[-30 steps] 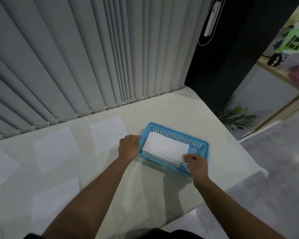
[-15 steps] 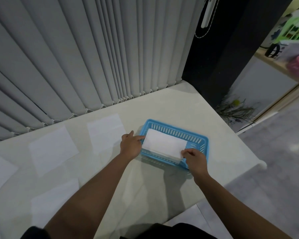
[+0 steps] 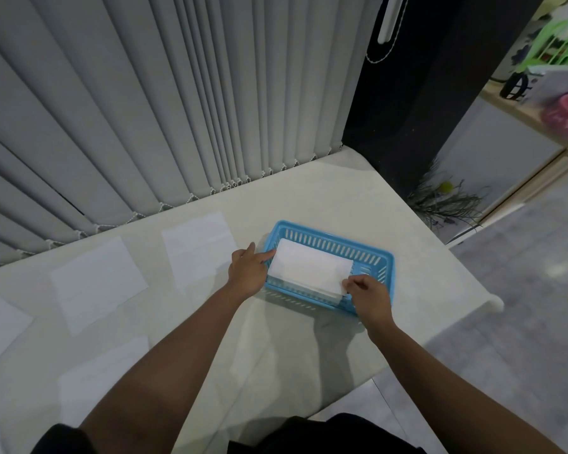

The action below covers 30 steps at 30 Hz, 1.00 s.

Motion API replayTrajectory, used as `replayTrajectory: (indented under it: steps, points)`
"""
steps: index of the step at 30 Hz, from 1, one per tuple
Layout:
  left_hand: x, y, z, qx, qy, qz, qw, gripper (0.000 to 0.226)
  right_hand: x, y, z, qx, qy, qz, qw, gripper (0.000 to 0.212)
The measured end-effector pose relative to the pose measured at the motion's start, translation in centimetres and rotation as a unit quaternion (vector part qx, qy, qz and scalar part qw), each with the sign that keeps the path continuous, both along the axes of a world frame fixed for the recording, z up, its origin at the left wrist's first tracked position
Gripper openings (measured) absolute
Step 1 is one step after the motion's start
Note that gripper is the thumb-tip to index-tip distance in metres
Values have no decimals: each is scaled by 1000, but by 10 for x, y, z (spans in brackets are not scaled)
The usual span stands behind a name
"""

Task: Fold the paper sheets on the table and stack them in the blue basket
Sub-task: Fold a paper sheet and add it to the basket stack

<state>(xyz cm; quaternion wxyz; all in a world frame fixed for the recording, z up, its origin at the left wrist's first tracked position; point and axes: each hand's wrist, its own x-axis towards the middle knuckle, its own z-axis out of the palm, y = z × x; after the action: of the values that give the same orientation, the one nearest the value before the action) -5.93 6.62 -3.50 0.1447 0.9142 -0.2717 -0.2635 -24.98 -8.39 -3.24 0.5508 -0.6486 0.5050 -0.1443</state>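
A blue basket (image 3: 379, 261) sits on the right part of the white table (image 3: 312, 198). A stack of folded paper (image 3: 310, 268) lies inside it. My right hand (image 3: 369, 294) pinches the near right corner of the top folded sheet. Beside the basket's left end, my left hand (image 3: 246, 270) rests with thumb raised and index finger stretched onto the rim, touching the paper's left edge. Unfolded sheets lie flat to the left: one next to the basket (image 3: 195, 247), another further left (image 3: 95, 283), one nearer me (image 3: 102, 371).
Grey vertical blinds (image 3: 177, 109) hang along the table's far edge. The table's right edge (image 3: 492, 303) drops to a grey floor. A dark panel (image 3: 423, 93) and a shelf with coloured items (image 3: 564, 77) stand at the right.
The folded paper has settled lower into the basket. My left hand's fingers have loosened and its index finger now points along the rim. The camera has shifted slightly.
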Motion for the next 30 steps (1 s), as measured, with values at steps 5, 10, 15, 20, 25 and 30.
replayTrajectory:
  steps: [5,10,15,20,25,30]
  points:
    - [1,-2,0,4,-5,-2,1000,53,3,-1,-1,1,-1,1,1000,12]
    - [2,0,-2,22,-12,-13,1000,52,5,0,-1,-15,7,15,1000,9]
    - [3,2,-5,34,-12,-27,999,52,2,-1,-7,-9,23,13,1000,10]
    - [-5,2,5,-34,-27,18,999,51,0,-3,-7,-13,38,17,999,21]
    - [-21,-8,12,-108,-169,-51,978,50,0,-1,-11,-234,82,100,964,41]
    - [-26,-25,-3,8,-165,-185,969,57,15,-2,-15,-333,226,316,859,67]
